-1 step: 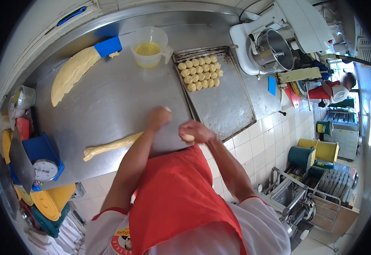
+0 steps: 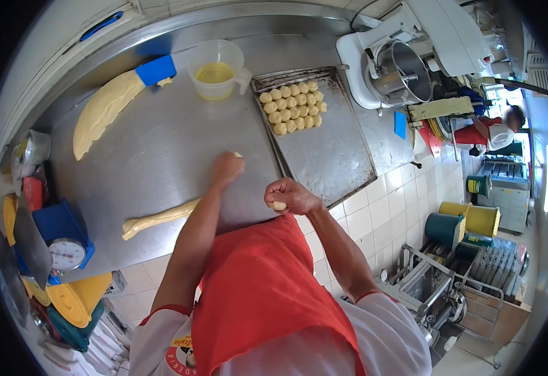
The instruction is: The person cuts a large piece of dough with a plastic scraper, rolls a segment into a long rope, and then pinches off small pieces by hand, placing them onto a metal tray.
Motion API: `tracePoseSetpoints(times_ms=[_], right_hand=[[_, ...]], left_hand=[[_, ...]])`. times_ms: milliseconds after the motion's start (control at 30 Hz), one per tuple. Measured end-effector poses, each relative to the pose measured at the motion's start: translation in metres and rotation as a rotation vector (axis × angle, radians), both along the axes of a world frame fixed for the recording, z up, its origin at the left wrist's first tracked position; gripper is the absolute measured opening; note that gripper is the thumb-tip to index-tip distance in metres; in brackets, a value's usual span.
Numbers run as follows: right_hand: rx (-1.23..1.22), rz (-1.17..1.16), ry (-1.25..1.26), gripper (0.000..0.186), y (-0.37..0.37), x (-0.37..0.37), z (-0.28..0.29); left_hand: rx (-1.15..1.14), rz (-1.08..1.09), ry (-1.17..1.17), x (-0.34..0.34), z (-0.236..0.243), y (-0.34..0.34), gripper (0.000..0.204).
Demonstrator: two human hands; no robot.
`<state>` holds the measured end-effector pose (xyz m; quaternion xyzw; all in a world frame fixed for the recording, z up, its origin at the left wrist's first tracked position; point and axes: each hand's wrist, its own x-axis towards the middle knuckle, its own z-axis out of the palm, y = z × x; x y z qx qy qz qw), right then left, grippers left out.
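My left hand (image 2: 227,168) is closed over the steel table, with a small pale bit of dough (image 2: 238,155) showing at its fingers. My right hand (image 2: 289,195), by the table's front edge, curls round a dough piece (image 2: 279,205). A long dough rope (image 2: 152,223) lies beside my left forearm. At the back left sits a larger dough slab (image 2: 105,109), a blue scraper (image 2: 156,69) on its end. A jug of yellow liquid (image 2: 214,74) stands left of a worn metal tray (image 2: 327,156) bearing rows of several dough balls (image 2: 293,106).
A stand mixer (image 2: 380,75) stands back right, beside a blue scraper (image 2: 400,125). A blue scale (image 2: 67,250) and pots (image 2: 34,151) line the left edge. Buckets (image 2: 443,230) and a metal machine (image 2: 424,288) are at right. Another person (image 2: 487,135) stands farther right.
My left hand has moved slightly up and to the left, away from my right hand. My right hand stays nearly in place. The whole view has shifted very slightly.
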<state>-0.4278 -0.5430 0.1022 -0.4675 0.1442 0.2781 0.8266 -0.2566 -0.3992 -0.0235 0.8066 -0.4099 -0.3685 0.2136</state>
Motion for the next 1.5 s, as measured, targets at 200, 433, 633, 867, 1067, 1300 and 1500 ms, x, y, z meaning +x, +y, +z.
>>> tracePoseSetpoints(times_ms=[200, 433, 633, 867, 1067, 1300, 1500], right_hand=[[-1.073, -0.944, 0.122, 0.028, -0.167, -0.039, -0.089], [-1.4, -0.861, 0.227, 0.04, -0.218, 0.028, -0.108], [-1.838, -0.886, -0.197, 0.038, -0.125, 0.007, -0.112], [-0.866, -0.348, -0.18, 0.022, 0.054, 0.038, -0.06], [-1.34, -0.405, -0.135, 0.031, 0.087, 0.052, -0.047], [-0.615, 0.071, -0.197, 0.022, 0.07, 0.015, -0.007], [-0.847, -0.751, -0.255, 0.02, -0.032, -0.035, -0.088]], left_hand=[[0.212, 0.25, 0.12, -0.037, 0.087, -0.053, 0.032], [0.122, 0.152, 0.023, -0.051, 0.04, -0.03, 0.06], [-0.018, 0.216, 0.138, -0.036, 0.057, -0.012, 0.084], [-0.044, 0.334, 0.345, -0.03, 0.05, 0.034, 0.047], [0.187, 0.12, -0.11, -0.051, 0.059, 0.027, 0.023], [0.297, 0.104, -0.021, -0.007, 0.041, 0.033, 0.029], [0.059, 0.304, 0.311, -0.025, 0.065, -0.03, 0.047]])
